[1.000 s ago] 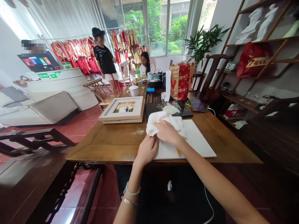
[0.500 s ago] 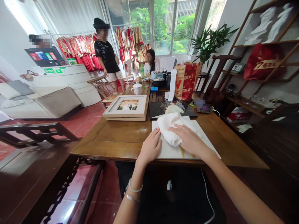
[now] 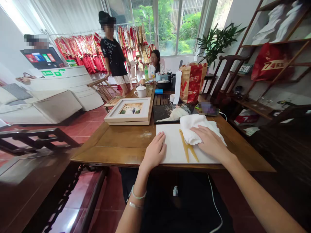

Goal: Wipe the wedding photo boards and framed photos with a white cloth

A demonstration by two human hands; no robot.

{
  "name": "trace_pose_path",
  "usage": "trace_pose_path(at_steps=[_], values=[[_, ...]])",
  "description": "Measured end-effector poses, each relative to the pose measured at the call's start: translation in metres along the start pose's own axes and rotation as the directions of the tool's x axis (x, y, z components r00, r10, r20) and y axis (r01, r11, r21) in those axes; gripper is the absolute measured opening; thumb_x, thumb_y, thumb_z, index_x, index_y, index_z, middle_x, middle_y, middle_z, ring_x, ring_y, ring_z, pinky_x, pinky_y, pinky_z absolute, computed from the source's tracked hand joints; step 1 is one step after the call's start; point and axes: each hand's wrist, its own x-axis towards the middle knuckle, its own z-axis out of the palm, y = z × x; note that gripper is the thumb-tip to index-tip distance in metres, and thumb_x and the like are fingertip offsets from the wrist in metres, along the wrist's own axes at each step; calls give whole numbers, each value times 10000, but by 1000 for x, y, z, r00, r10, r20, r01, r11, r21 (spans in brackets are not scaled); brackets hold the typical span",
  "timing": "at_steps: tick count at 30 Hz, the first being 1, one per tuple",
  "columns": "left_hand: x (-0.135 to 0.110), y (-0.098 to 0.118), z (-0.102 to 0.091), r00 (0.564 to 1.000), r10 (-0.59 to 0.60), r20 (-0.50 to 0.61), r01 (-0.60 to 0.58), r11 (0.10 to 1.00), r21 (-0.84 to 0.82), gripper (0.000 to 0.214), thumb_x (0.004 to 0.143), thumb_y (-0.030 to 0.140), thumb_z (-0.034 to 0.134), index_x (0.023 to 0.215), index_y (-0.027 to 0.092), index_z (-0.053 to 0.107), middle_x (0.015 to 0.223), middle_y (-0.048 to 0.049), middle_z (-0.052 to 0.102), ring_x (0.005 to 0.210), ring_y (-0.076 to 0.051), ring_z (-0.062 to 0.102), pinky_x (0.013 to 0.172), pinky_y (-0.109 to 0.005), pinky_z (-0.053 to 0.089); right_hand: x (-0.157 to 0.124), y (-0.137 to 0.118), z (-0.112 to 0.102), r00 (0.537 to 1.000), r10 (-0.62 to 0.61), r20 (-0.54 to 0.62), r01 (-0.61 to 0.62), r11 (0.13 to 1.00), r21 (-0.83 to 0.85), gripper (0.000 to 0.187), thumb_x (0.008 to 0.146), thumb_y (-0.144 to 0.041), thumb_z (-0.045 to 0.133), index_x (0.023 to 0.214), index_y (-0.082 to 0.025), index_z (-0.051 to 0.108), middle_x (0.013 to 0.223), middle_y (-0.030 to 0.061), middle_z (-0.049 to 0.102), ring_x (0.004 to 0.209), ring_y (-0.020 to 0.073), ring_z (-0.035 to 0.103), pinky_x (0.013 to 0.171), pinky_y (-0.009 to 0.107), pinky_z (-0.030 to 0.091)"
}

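Observation:
A white board (image 3: 171,152) lies flat at the table's front edge. My left hand (image 3: 155,150) rests on its left edge, fingers stretched out and holding nothing. Under my right hand (image 3: 210,140) is a bunched white cloth (image 3: 193,124), pressed against the right part of the board, with the fingers over it. Between the two hands shows a yellow forked shape (image 3: 186,149) on the board; whether it is printed or a separate piece I cannot tell. The cloth hides part of the board.
On the wooden table (image 3: 116,139) stand framed pictures (image 3: 130,111), a lidded white cup (image 3: 140,91), a dark picture panel (image 3: 162,113) and a red paper bag (image 3: 193,81). A phone with a white cable lies at the right. One person stands behind, another sits at the far end.
My right hand has slid the cloth to the right across the board, uncovering the yellow forked shape. My left hand stays on the board's left edge. The view has shifted slightly.

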Motion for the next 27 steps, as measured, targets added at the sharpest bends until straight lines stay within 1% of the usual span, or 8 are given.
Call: trace_pose_path(at_steps=[5, 8, 11, 15, 18, 20, 23, 27], values=[[0, -1, 0, 1000, 7, -11, -7, 1000, 2, 469, 933, 228, 375, 1386, 136, 457, 1508, -100, 410, 1438, -218, 309, 1186, -414, 294, 35, 12, 0, 999, 3, 37, -3, 1000, 13, 630, 736, -62, 464, 1361, -118, 517, 1440, 108, 490, 1357, 312, 393, 1116, 480, 328], [0, -1, 1, 1000, 11, -13, -11, 1000, 7, 469, 930, 218, 375, 1382, 127, 461, 1505, -108, 413, 1437, -220, 312, 1183, -417, 298, 39, 13, 1, 999, -13, 51, 12, 1000, 21, 662, 720, -33, 447, 1375, -115, 506, 1449, 113, 476, 1370, 317, 371, 1126, 501, 308], [1, -2, 1, 1000, 16, -13, -16, 1000, 9, 472, 928, 215, 377, 1384, 122, 458, 1505, -113, 412, 1437, -224, 311, 1182, -422, 299, 18, 7, -2, 996, -54, 70, 51, 998, 34, 713, 689, -12, 435, 1391, -125, 490, 1458, 88, 470, 1385, 295, 347, 1141, 490, 292], [1, -2, 2, 1000, 11, -16, -11, 1000, 2, 469, 927, 214, 382, 1381, 132, 461, 1503, -107, 417, 1438, -219, 309, 1186, -415, 292, -39, 0, -10, 984, -161, 74, 153, 983, 101, 787, 645, 6, 413, 1414, -154, 460, 1480, 53, 446, 1408, 262, 308, 1156, 493, 272], [1, -2, 2, 1000, 15, -26, -15, 1000, -4, 462, 926, 215, 387, 1375, 142, 468, 1501, -104, 421, 1435, -218, 316, 1185, -414, 294, -81, 3, -18, 974, -212, 78, 196, 966, 167, 756, 716, -25, 404, 1441, -237, 420, 1504, 3, 410, 1424, 247, 270, 1154, 521, 265], [1, -2, 2, 999, 20, -33, -20, 1000, -1, 461, 926, 214, 387, 1374, 145, 468, 1503, -103, 418, 1433, -216, 320, 1183, -413, 297, -98, 11, -21, 970, -224, 95, 199, 956, 216, 677, 801, -95, 421, 1447, -295, 404, 1504, -24, 408, 1421, 247, 278, 1148, 520, 281], [1, -1, 2, 1000, 17, -25, -16, 1000, 9, 466, 928, 211, 378, 1378, 126, 462, 1507, -114, 408, 1435, -218, 315, 1183, -416, 297, -99, 28, -19, 977, -181, 110, 151, 960, 235, 618, 840, -143, 435, 1431, -324, 425, 1498, -31, 417, 1406, 246, 313, 1144, 502, 298], [1, -1, 2, 1000, 14, -16, -14, 1000, 8, 465, 930, 216, 377, 1378, 128, 462, 1507, -114, 407, 1437, -222, 311, 1181, -428, 297, -63, 41, -9, 998, -28, 62, 19, 989, 143, 758, 686, -19, 411, 1414, -225, 458, 1488, 14, 438, 1400, 243, 328, 1136, 473, 318]])
